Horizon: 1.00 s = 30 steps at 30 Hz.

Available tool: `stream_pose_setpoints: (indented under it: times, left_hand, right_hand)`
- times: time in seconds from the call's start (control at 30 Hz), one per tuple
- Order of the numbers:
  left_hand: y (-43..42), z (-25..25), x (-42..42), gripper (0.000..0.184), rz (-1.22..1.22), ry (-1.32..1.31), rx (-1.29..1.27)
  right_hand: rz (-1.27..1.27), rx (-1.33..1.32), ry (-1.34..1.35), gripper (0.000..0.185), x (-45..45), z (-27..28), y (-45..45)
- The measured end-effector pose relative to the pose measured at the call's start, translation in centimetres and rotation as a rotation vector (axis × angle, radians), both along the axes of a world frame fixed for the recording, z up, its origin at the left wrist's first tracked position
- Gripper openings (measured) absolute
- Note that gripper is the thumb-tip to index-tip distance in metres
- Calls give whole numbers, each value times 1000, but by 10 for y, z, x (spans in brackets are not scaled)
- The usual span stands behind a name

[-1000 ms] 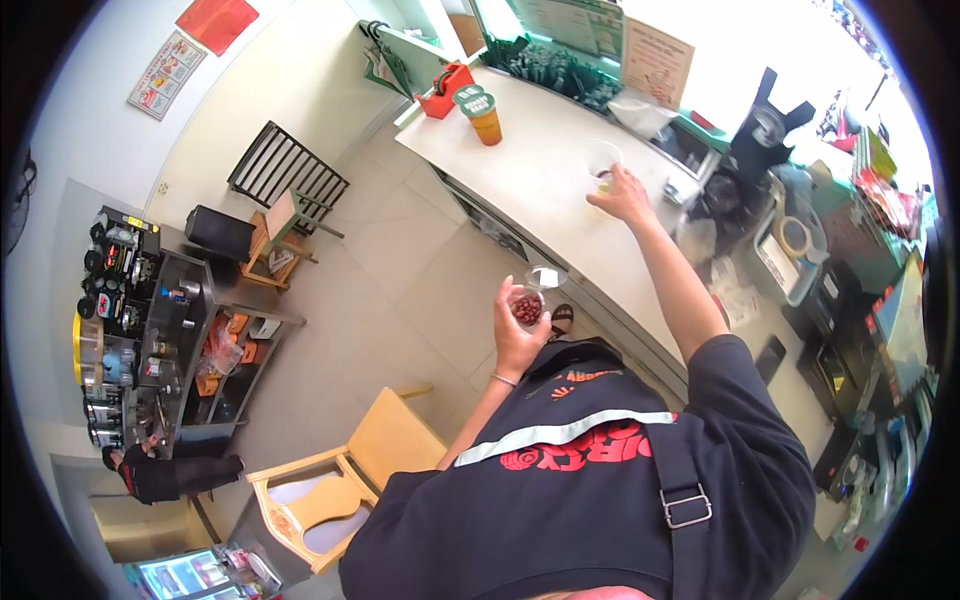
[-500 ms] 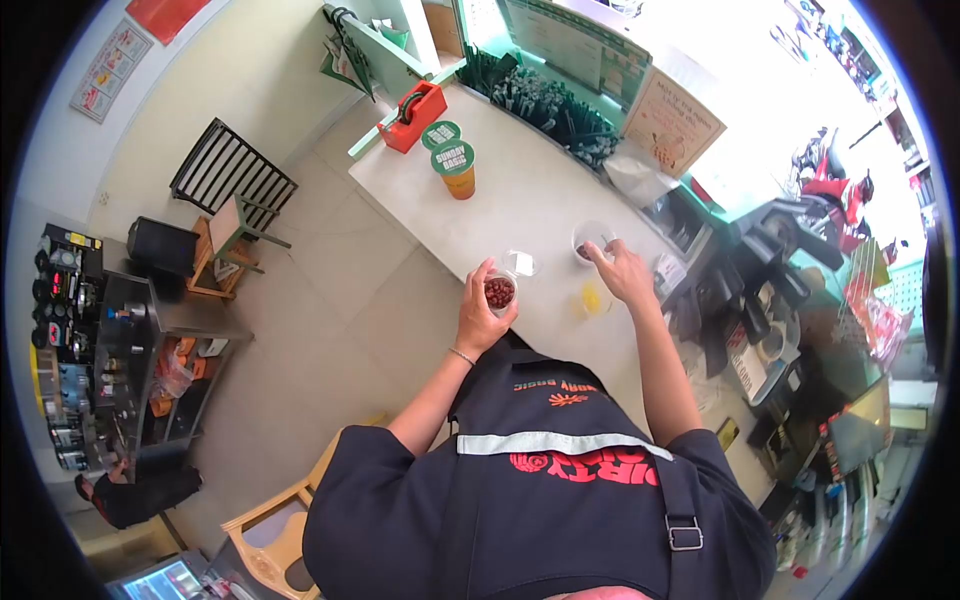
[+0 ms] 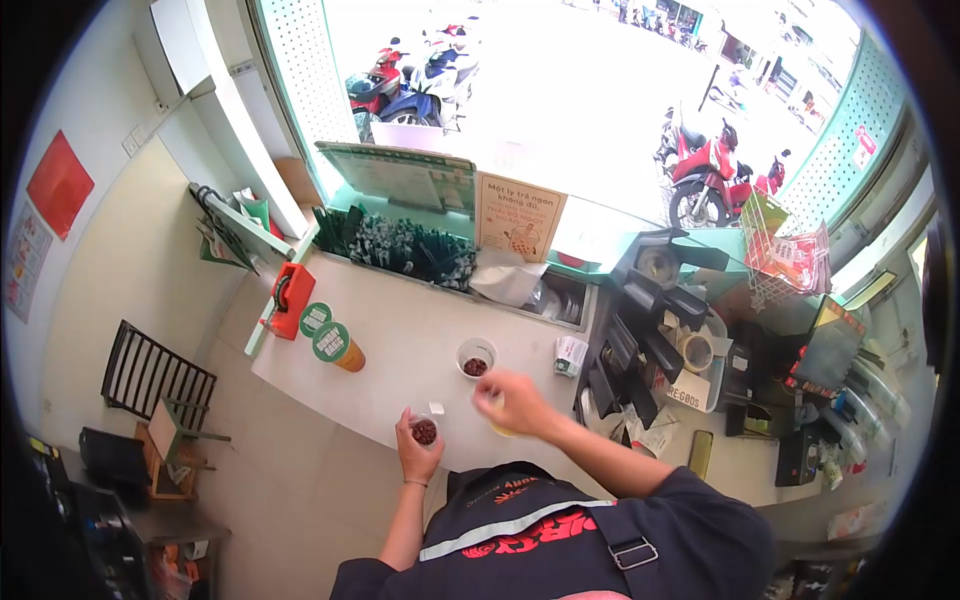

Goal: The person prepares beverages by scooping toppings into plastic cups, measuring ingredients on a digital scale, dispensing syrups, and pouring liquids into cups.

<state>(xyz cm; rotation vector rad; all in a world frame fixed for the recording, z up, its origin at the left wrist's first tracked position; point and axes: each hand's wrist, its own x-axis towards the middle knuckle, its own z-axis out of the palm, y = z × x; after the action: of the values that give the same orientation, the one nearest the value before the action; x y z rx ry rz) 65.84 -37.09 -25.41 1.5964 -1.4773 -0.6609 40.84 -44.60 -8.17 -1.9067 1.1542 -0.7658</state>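
Observation:
My left hand (image 3: 419, 455) is wrapped round a small clear cup filled with dark red, bean-like pieces (image 3: 425, 432), at the counter's near edge. A clear lid with a white label (image 3: 436, 409) lies beside that cup. My right hand (image 3: 522, 402) is over the counter, its fingertips smeared by motion; whether they hold anything does not show. Just beyond them stands a larger clear cup (image 3: 476, 350) with some of the same red pieces at its bottom. A yellow item (image 3: 502, 430) is partly hidden beneath my right hand.
Two cups with green lids, one showing an orange drink (image 3: 350, 355), stand at the left beside a red tape dispenser (image 3: 292, 300). Wrapped straws (image 3: 400, 245) line the back. Black holders (image 3: 625, 350) and a small white packet stack (image 3: 570, 355) are at the right.
The view has swung round, bringing more of the street into sight. My right hand has come away from the larger cup towards me. My left hand still holds the small cup.

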Motion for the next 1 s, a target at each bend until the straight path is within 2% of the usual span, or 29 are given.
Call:
stream_pose_setpoints:
  times: [0.07,0.13,0.17,0.23,0.27,0.33,0.43,0.5,0.6,0.67,0.7,0.77,0.9,0.97,1.0]
  left_hand:
    - [8,18,-1,94,-8,187,-89]
    - [13,29,2,99,-63,215,-125]
    - [19,44,1,100,-151,191,-210]
    - [24,80,1,108,-334,53,-355]
    - [23,89,0,108,-340,52,-365]
    - [26,103,4,115,-513,-8,-336]
    - [23,109,7,123,-512,-7,-288]
    - [22,118,5,125,-518,20,-251]
    - [23,144,4,120,-571,179,-170]
    - [23,158,3,105,-650,-36,-78]
    - [20,153,-1,105,-653,-34,-83]
    - [12,132,-12,90,-558,-419,-32]
    - [-13,81,-5,80,-465,-434,60]
    - [-28,47,6,71,-281,-523,272]
    - [-33,32,10,71,-283,-529,272]
  right_hand:
    - [287,353,81,30,12,-5,33]
    - [345,712,58,41,25,-37,55]
    - [330,703,51,41,33,-66,67]
    - [147,1313,-687,59,44,-117,72]
    - [147,1302,-689,59,44,-111,68]
    - [271,1503,-1023,73,47,-82,62]
    - [268,1292,-879,69,55,-52,67]
    - [238,1185,-802,67,60,-55,69]
    - [159,1049,-709,59,63,-80,70]
    - [97,811,-462,55,61,-85,69]
    - [95,806,-460,55,62,-87,64]
    - [78,548,-151,56,65,-93,59]
    - [42,681,58,60,60,-71,56]
    - [19,89,139,59,50,-79,75]
    - [17,89,133,59,42,-76,80]
